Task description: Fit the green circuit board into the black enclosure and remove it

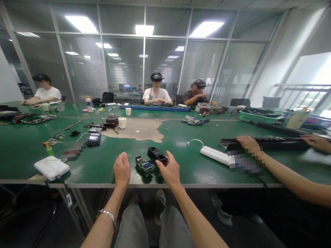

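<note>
My right hand grips a black plastic housing, thumb and fingers at its near end, tilted just over the table edge. Left of the housing, a green circuit board with a small dark screen and stacked parts lies on the green table. My left hand is closed to the left of the board, apart from it. Its fingers curl inward, and whatever may be inside them is hidden. A silver bracelet circles that wrist.
A white box-shaped device lies at the table's left front edge. Nearby are a small green bottle and a paper cup. On the right, a co-worker's hand touches a long black part, beside a white power strip. Several people sit around.
</note>
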`<control>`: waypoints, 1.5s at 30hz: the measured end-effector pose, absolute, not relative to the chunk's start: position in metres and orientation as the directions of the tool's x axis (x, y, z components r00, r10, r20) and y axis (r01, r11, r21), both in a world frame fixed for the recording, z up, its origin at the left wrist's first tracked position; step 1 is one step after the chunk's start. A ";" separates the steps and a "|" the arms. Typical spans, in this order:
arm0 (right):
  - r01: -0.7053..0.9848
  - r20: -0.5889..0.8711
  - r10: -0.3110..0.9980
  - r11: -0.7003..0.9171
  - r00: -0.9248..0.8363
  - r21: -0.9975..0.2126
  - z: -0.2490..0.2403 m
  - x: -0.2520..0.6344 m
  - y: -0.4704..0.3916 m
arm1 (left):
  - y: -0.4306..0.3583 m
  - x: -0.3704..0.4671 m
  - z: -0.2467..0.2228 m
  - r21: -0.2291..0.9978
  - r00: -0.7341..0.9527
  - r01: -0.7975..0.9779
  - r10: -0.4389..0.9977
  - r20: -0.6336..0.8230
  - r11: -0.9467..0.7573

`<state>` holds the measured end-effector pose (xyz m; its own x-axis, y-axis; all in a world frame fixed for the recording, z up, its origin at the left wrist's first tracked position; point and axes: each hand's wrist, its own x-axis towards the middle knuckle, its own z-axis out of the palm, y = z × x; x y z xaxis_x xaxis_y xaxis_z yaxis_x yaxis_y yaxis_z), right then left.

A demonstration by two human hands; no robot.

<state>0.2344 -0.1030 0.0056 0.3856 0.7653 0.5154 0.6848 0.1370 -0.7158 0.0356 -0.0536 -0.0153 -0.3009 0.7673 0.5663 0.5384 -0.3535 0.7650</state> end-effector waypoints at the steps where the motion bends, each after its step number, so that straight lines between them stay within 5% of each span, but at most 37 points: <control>1: 0.703 0.518 0.766 0.125 0.379 -0.700 0.000 0.236 -0.102 | -0.053 0.036 -0.015 0.764 -0.301 0.540 0.767 0.567 -0.353; 17: 0.803 0.559 0.780 0.127 0.282 -0.583 -0.019 0.239 -0.105 | -0.054 0.037 -0.014 0.759 -0.303 0.553 0.766 0.567 -0.343; 23: 0.712 0.491 0.786 0.094 0.376 -0.696 0.000 0.235 -0.110 | -0.053 0.036 -0.015 0.769 -0.308 0.535 0.766 0.564 -0.351; 29: 0.480 0.445 0.822 0.248 0.356 -0.842 0.021 0.210 -0.113 | -0.053 0.035 -0.016 0.771 -0.310 0.532 0.767 0.562 -0.349; 45: 0.808 0.472 0.865 0.154 0.167 -0.569 0.018 0.180 -0.131 | -0.056 0.034 -0.013 0.769 -0.302 0.528 0.767 0.566 -0.359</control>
<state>0.1802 -0.1314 0.0185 0.1673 0.8654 0.4722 0.8081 0.1540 -0.5686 0.0345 -0.0555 -0.0135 -0.3020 0.7673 0.5657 0.5279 -0.3595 0.7694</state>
